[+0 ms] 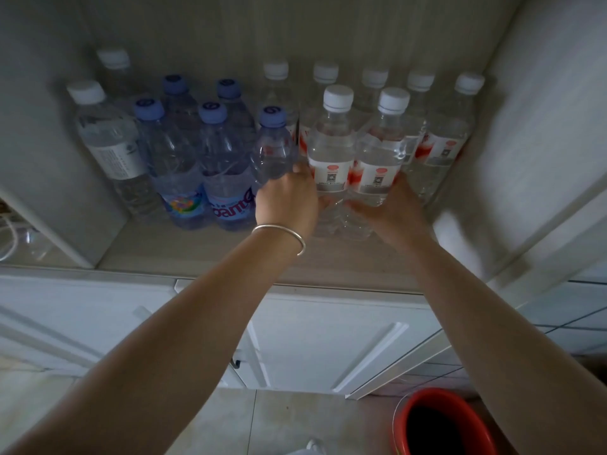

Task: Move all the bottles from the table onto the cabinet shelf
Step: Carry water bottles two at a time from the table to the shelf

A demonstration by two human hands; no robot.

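**Head view: shelf nearly stocked, 2 bottles going into the front row**

The head view shows the cabinet shelf (203, 257) already carrying most of its load. On the left stand 2 white-capped clear bottles (108, 139) and 5 blue-capped bottles (213, 165); along the back right runs a row of 5 white-capped, red-labelled bottles (443, 142). All of these stand upright and close together.

The left hand (289, 198) grips the lower body of 1 red-labelled bottle (330, 149), and the right hand (391, 208) grips the one just beside it (381, 152). Both bottles are upright in front of the back row, touching each other; whether their bases rest on the shelf yet is hard to tell, since the hands cover them.

Judging by the count, the job looks far along. The bench is out of view, so how many bottles remain there cannot be told.

Every bottle has its cap on and appears full of clear water. On the floor at lower right sits a red bucket (407, 421); its inside is dark, and I cannot say what it holds. The white cabinet doors (328, 339) below are closed.
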